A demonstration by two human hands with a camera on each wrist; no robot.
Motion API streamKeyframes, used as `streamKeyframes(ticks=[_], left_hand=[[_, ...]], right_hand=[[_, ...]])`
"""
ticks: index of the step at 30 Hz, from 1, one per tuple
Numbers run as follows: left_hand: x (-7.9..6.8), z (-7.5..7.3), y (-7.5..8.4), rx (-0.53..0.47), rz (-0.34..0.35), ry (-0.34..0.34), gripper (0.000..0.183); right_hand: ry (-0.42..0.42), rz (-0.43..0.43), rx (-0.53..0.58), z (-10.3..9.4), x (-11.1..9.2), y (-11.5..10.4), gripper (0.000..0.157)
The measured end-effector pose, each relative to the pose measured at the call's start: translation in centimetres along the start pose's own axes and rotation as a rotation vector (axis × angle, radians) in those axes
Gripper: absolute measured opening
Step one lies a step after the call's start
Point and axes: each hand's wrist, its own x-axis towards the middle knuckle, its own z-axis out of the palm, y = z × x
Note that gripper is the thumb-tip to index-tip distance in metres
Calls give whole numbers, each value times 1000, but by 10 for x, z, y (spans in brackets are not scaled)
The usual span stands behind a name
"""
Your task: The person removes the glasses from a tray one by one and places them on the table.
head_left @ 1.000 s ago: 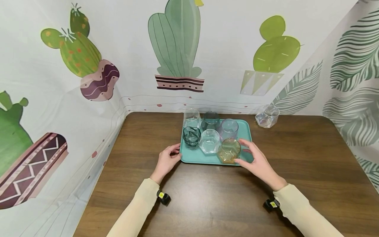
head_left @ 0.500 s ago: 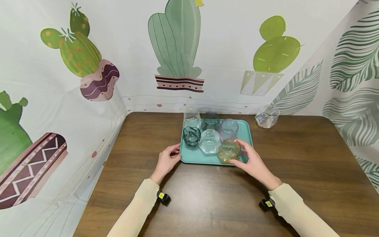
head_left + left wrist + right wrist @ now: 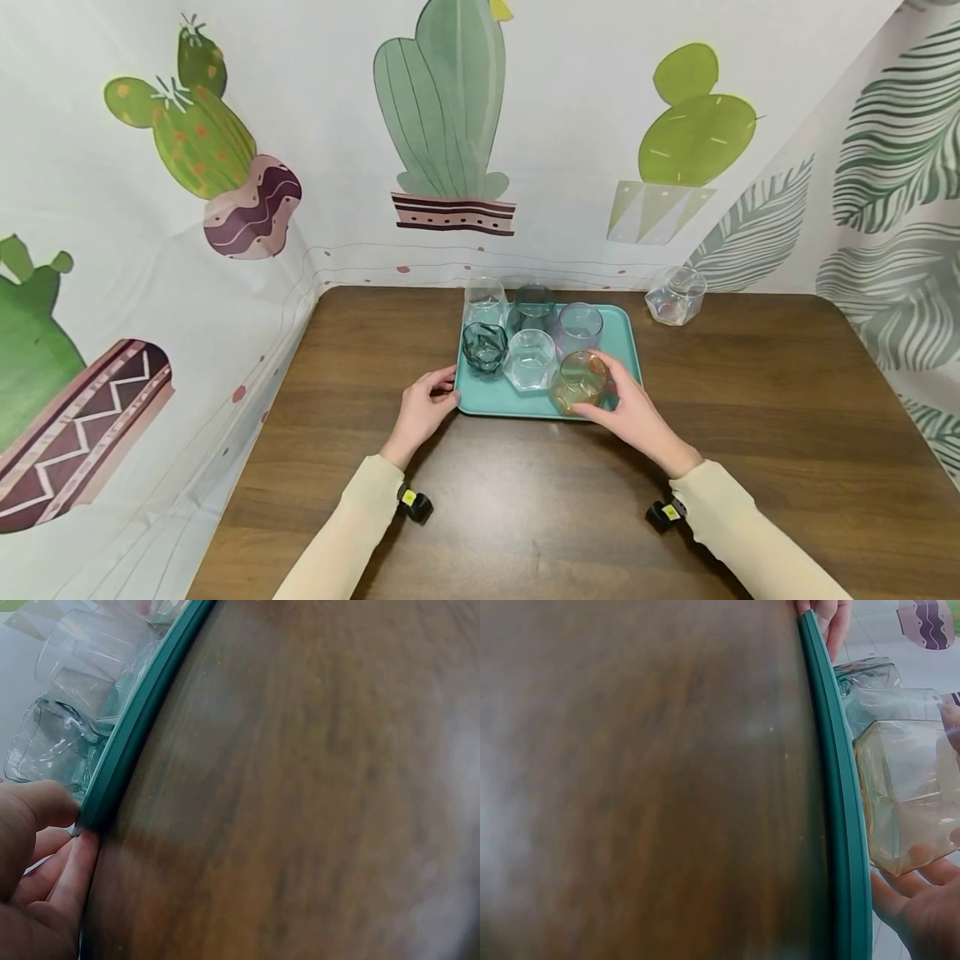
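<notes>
On a teal tray point(image 3: 491, 401) stand several drinking glasses in two rows. My left hand point(image 3: 422, 414) pinches the tray's front left corner; in the left wrist view the thumb point(image 3: 49, 802) lies at the rim. At the front right of the tray, my right hand point(image 3: 637, 421) holds an amber faceted glass point(image 3: 576, 383), its thumb in front and fingers around the far side. Beside that glass are a clear hexagonal glass point(image 3: 530, 362) and a dark teal glass point(image 3: 485, 350). Behind them stand a tall clear glass point(image 3: 484, 304), a grey glass point(image 3: 532, 310) and a pale purple glass point(image 3: 579, 329).
One more clear faceted glass point(image 3: 677, 298) sits off the tray, at the back right of the wooden table point(image 3: 480, 500). A white cloth wall point(image 3: 570, 125) printed with cacti rises along the table's back and left edges.
My right hand has slid slightly left and closed in around the amber glass, its forearm following. The left hand and the tray stay where they were.
</notes>
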Motion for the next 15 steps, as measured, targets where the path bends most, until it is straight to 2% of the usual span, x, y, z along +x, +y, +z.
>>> streamKeyframes(ticks=[15], left_hand=[[0,0,-1,1,-6,0,43]], right_hand=[[-1,29,91,1,0,-3,80]])
